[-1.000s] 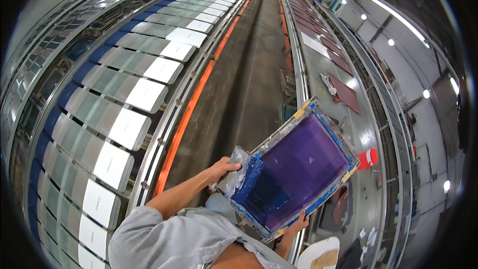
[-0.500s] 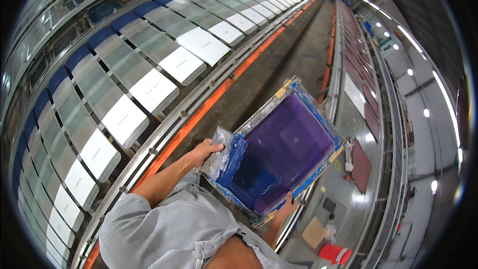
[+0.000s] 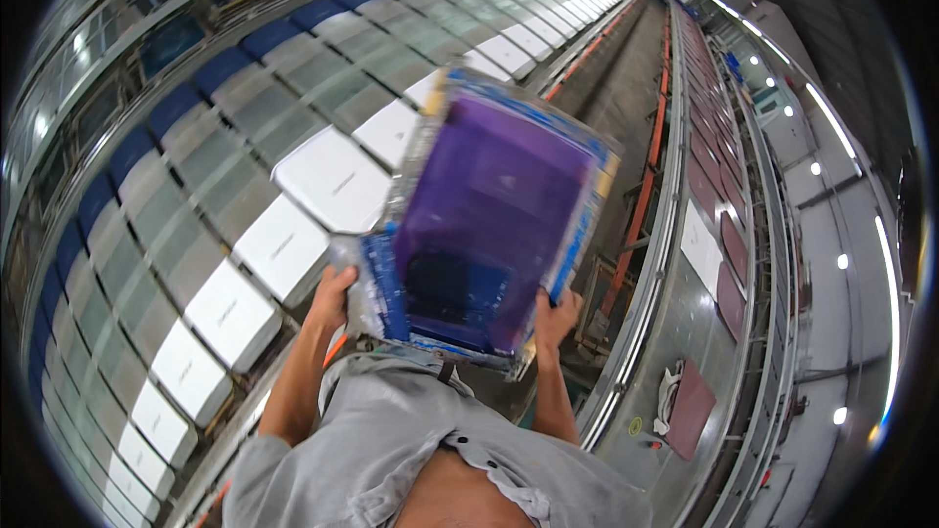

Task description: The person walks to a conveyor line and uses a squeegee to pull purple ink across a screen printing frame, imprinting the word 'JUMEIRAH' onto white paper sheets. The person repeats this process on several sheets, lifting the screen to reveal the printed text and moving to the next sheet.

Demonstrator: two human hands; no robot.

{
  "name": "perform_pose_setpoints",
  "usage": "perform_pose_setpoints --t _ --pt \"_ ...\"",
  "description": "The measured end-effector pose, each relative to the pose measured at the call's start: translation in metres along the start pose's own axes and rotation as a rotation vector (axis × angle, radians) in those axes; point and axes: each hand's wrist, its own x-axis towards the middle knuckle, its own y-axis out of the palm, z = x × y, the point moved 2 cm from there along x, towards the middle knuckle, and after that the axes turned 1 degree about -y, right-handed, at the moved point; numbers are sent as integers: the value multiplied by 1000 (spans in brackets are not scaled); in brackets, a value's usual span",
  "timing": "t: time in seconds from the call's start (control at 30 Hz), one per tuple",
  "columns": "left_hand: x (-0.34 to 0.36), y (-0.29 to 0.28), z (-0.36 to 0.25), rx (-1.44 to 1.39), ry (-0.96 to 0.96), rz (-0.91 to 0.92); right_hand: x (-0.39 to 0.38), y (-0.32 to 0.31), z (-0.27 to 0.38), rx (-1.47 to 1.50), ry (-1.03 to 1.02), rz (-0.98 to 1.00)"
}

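I carry a screen-printing frame (image 3: 499, 166) in front of me, tilted, its purple mesh facing up and its edges covered in blue and yellowish tape. Dark blue ink (image 3: 474, 298) lies on the near part of the mesh. Along the frame's left near side rests a squeegee (image 3: 372, 284), its grey body smeared with blue ink. My left hand (image 3: 335, 295) is closed round the squeegee's outer end; whether its fingers also grip the frame is hidden. My right hand (image 3: 558, 318) grips the frame's near right edge, thumb on top.
To the left runs a long row of printing boards (image 3: 186, 225) carrying white panels (image 3: 279, 249). An orange rail (image 3: 626, 284) edges the aisle. At right, another table (image 3: 646, 381) holds dark red panels (image 3: 690, 409) and a crumpled cloth (image 3: 668, 396).
The frame has swung left and farther away, turning more upright in view, and its far left corner now overlaps the white panels. Both hands moved with it and kept their hold.
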Motion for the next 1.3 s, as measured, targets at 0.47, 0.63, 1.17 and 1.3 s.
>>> perform_pose_setpoints --t 0.47,0.63,1.17,1.3 --pt "90 -54 -14 -183 416 -793 238 382 207 219 -560 724" --pt "97 -100 19 -240 429 -986 219 469 211 293 -703 718" --pt "82 -88 43 -268 520 -1159 178 508 199 276 -782 744" --pt "73 -80 36 -230 464 -1205 172 509 202 240 -770 773"
